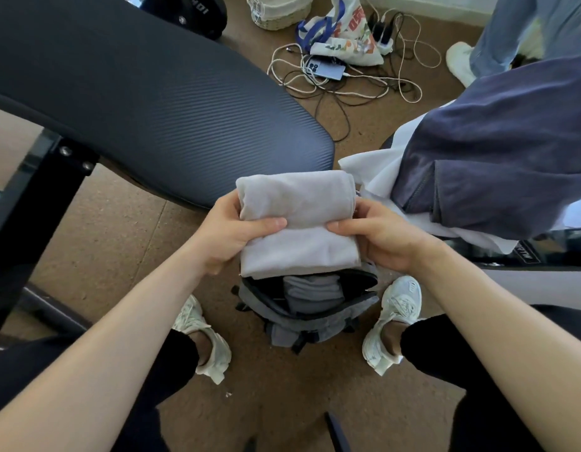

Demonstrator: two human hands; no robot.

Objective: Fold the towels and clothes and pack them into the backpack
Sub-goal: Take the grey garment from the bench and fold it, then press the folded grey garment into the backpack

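Note:
A folded light-grey towel [297, 223] is held just above the open grey backpack [307, 324], which stands on the floor between my feet. My left hand [232, 233] grips the towel's left side, thumb on top. My right hand [380, 238] grips its right side the same way. Inside the backpack's open mouth a folded grey cloth [312, 290] shows. To the right, a dark blue garment [497, 154] lies over a white cloth [380, 177] on a raised surface.
A dark ribbed padded bench [135, 102] with a black frame fills the left. Cables, a phone [326, 68], a printed tote bag [347, 34] and a woven basket [279, 9] lie on the cork floor behind. Another person's legs stand at the top right.

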